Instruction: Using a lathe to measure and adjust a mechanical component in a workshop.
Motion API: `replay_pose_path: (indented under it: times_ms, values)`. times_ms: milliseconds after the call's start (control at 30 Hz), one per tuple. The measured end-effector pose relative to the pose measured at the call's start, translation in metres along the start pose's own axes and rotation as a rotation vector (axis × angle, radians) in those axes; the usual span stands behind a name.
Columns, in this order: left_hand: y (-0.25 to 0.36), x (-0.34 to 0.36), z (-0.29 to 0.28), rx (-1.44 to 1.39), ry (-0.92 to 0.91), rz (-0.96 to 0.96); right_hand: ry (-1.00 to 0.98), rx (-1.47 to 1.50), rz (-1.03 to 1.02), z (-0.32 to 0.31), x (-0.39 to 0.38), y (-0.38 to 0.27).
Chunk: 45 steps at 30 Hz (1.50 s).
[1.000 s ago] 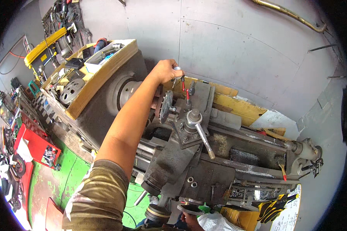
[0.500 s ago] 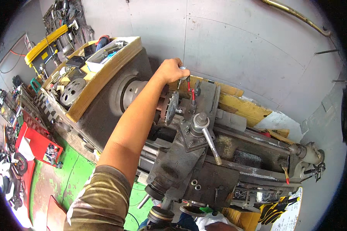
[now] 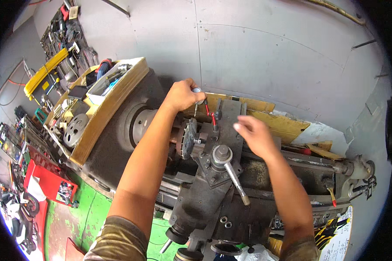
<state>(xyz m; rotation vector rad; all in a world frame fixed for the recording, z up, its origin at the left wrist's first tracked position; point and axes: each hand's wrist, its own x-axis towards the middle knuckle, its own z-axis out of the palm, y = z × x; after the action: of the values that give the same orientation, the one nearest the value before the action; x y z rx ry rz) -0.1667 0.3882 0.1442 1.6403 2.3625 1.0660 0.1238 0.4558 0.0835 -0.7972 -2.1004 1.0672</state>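
My left hand [image 3: 184, 95] is closed on a dial indicator [image 3: 197, 90], a small round gauge with a thin stem pointing down. A red jointed holder arm [image 3: 211, 115] joins the gauge to the lathe carriage. Just below the stem stands a dark toothed disc [image 3: 188, 138], mounted edge-on in line with the lathe chuck [image 3: 143, 125]. To the right of the red arm, my right hand [image 3: 258, 135] hovers over the cross slide. It holds nothing, its thumb and fingers apart and slightly blurred. Nearer me is the tool post [image 3: 222, 153] with its lever handle [image 3: 237, 183].
A wooden tray [image 3: 111, 115] of tools and parts sits on the headstock at left. Cardboard [image 3: 287, 126] leans along the grey wall behind. A brush [image 3: 332, 196] lies at the bed's right end. Below stand handwheels [image 3: 225, 248]. A red cart [image 3: 52, 182] is on the green floor.
My right hand has come into view from the lower right, reaching over the cross slide. The left hand stays on the dial indicator. The whole view has shifted slightly.
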Motion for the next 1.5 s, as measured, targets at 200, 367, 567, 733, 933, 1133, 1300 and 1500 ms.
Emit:
replay_pose_path:
  times_ms: [200,367,567,733,933,1133,1300,1500]
  values:
    - [0.001,0.0,0.0,0.0,0.021,-0.029,-0.019,-0.059,0.057,0.062,0.062,0.017]
    - [0.003,-0.001,-0.001,0.008,0.01,-0.038,-0.035,-0.049,-0.007,0.071,0.073,0.029]
    - [0.006,-0.002,-0.002,0.0,0.014,-0.042,-0.071,0.011,-0.069,0.071,0.076,0.036]
    - [0.004,-0.002,-0.001,-0.011,0.014,-0.028,-0.116,-0.019,-0.118,0.067,0.075,0.039]
    - [0.001,0.0,0.0,-0.001,-0.001,-0.076,-0.156,0.017,-0.115,0.067,0.074,0.04]
    - [0.003,-0.001,0.0,-0.01,0.026,-0.025,-0.175,0.056,-0.067,0.068,0.073,0.042]
    - [0.004,-0.001,-0.002,0.001,0.002,-0.059,-0.112,0.107,-0.08,0.074,0.075,0.051]
    - [0.002,0.001,-0.002,0.014,-0.003,-0.053,-0.146,0.094,0.151,0.071,0.08,0.042]
